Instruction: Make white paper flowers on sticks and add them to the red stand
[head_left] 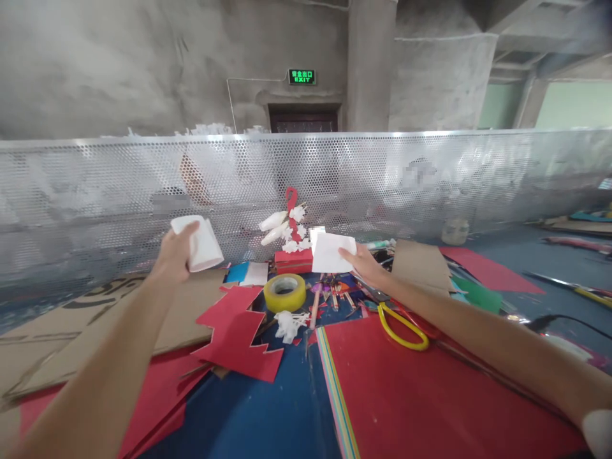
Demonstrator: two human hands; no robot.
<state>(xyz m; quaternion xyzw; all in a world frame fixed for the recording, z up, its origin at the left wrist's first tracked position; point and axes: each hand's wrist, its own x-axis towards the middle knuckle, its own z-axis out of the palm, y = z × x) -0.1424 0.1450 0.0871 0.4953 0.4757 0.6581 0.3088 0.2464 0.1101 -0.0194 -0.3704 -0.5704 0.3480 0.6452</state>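
Note:
My left hand is closed around a folded white tissue, raised above the cardboard at the left. In my right hand a flat white tissue is pinched between thumb and fingers. It hangs just right of a small craft piece with a red hooked stem, white ruffled flowers and pale buds, standing on a red box. Below my right forearm lie scissors with yellow handles.
A yellow tape roll, cut red paper and crumpled white tissue lie mid-table. A red-topped paper stack covers the front right, with cardboard behind it. A perforated metal panel bounds the table's far side.

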